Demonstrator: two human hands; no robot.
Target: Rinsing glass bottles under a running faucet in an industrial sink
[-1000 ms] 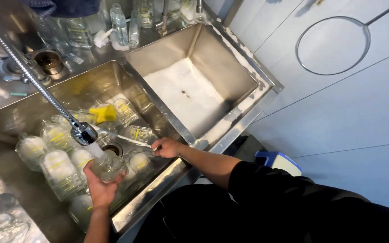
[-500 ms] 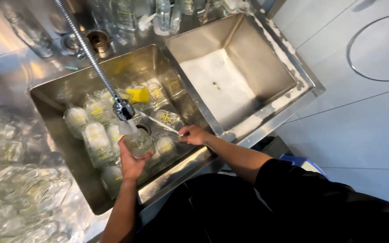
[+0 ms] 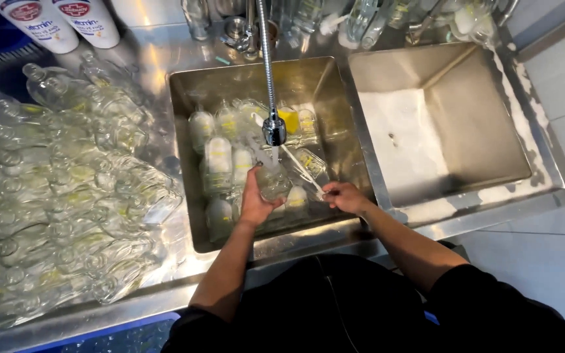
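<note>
My left hand [image 3: 254,199] grips a clear glass bottle [image 3: 273,181] under the running spray head of the tap [image 3: 273,129] in the left steel sink [image 3: 184,98]. My right hand [image 3: 343,195] holds a thin white brush handle [image 3: 299,168] that slants up toward the bottle. Several clear bottles with pale labels [image 3: 217,153] lie in the sink beneath, along with a yellow sponge [image 3: 288,119].
A heap of clear glass bottles [image 3: 67,196] covers the steel counter on the left. The right sink basin [image 3: 439,131] holds white foam. Two white pump bottles [image 3: 60,16] stand at the back left, and more glassware [image 3: 367,19] lines the back edge.
The view has swung so the sinks sit centred and the bottle heap on the left counter shows. Both hands stay at the tap with the bottle and brush.
</note>
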